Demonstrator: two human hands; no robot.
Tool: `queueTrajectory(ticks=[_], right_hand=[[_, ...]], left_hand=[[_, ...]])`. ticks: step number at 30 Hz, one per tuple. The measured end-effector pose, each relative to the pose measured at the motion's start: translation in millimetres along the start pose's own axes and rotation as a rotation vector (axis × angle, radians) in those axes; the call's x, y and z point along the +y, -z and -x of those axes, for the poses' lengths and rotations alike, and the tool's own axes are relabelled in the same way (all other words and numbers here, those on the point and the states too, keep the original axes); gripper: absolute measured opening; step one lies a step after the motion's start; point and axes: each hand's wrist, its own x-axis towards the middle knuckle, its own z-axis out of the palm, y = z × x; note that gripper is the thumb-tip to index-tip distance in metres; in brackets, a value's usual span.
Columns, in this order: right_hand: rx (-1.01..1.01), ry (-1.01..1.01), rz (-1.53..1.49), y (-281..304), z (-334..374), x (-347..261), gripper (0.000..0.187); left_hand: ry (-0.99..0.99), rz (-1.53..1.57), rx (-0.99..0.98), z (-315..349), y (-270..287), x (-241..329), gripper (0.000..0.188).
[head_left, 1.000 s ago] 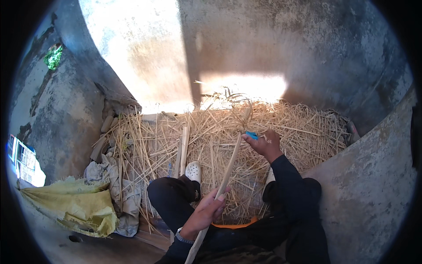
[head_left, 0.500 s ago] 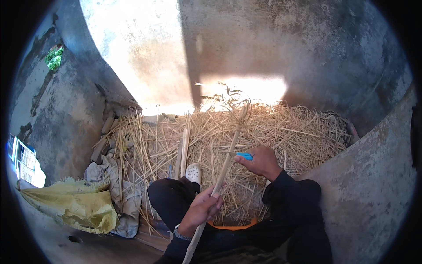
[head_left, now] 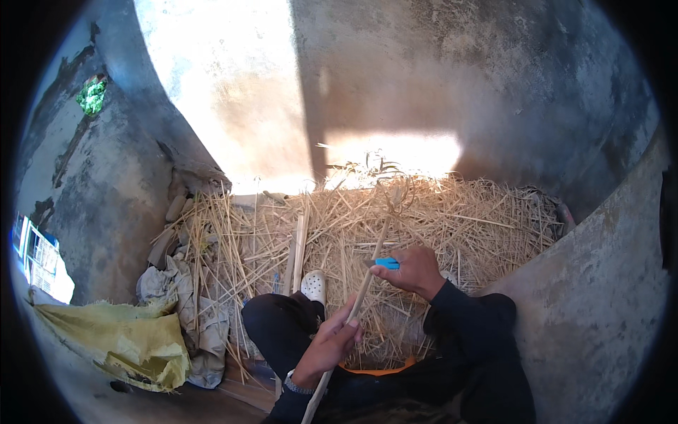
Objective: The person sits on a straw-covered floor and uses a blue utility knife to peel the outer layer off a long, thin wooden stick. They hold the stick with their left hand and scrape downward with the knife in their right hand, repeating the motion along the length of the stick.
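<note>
Head view: the person's left hand [head_left: 333, 341] is closed around a long, slim, pale wooden stick [head_left: 363, 288], which slants from below this grip, beside the wrist with its silvery metal bracelet [head_left: 299, 386], up and rightward past the fingers. The right hand [head_left: 415, 271], above and to the right of the left grip, is curled around the bright blue handle of a small knife [head_left: 387, 263]. Its short dark blade lies across the stick, beyond the left hand; whether it cuts in is too small to tell. Farther beyond both grips, thin curly brown strips [head_left: 397, 201] gather about the stick's far end, over a bed of loose golden straw [head_left: 480, 226]. Left of the left grip are a white perforated clog [head_left: 313, 286] and two upright, flat, pale wooden slats [head_left: 300, 244]; farther left lie a crumpled greyish-beige cloth [head_left: 206, 346] and a frayed yellow woven sack [head_left: 113, 339].
</note>
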Motion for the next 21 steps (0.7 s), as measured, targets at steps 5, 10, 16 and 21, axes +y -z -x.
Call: queueTrajectory(ticks=[5, 10, 16, 21], right_hand=[[0.045, -0.089, -0.008, -3, -10, 23, 0.069], [0.164, -0.178, 0.089, -6, -27, 56, 0.073], [0.033, -0.396, 0.094, 1, -34, 63, 0.079], [-0.084, -0.313, -0.241, 25, -30, 36, 0.071]], left_hand=[[0.007, -0.046, -0.054, 5, -6, 8, 0.057], [-0.049, -0.075, -0.053, 3, -8, -5, 0.058], [-0.030, -0.053, -0.086, -6, 1, -12, 0.058], [-0.004, 0.061, -0.103, -22, 27, 8, 0.055]])
